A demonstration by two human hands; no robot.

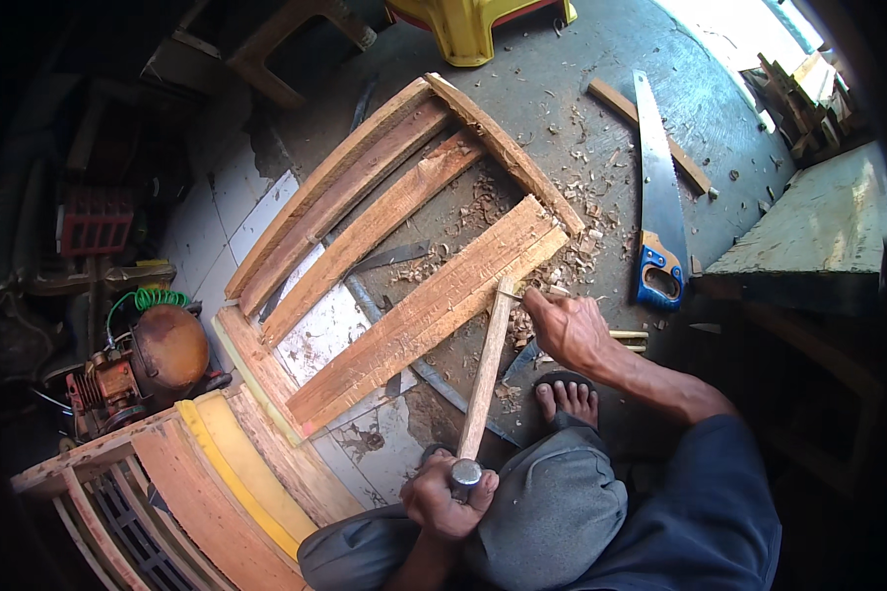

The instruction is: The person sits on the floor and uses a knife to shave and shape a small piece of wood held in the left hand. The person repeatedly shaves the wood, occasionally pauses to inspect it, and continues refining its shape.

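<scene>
My left hand (pixel 442 500) is wrapped around a hammer (pixel 488 374) close to its round metal head, and the pale wooden handle points up and away from me. At the handle's far end, my right hand (pixel 567 330) is closed on a thin metal tool (pixel 509 294), with only a narrow tip showing against the wood; its kind is hidden by the fingers. Just beyond both hands lies a wooden frame (pixel 365 236) of curved slats. Its nearest wide board (pixel 434 310) has a rough, chipped surface.
To the right, a handsaw (pixel 660 187) lies across a wooden strip (pixel 695 167). Wood shavings (pixel 596 197) litter the floor. At left are a slatted wooden piece (pixel 207 492) with a yellow band and a compressor (pixel 168 345). A yellow stool (pixel 458 34) stands at the far side; a pale-topped bench (pixel 808 222) is right.
</scene>
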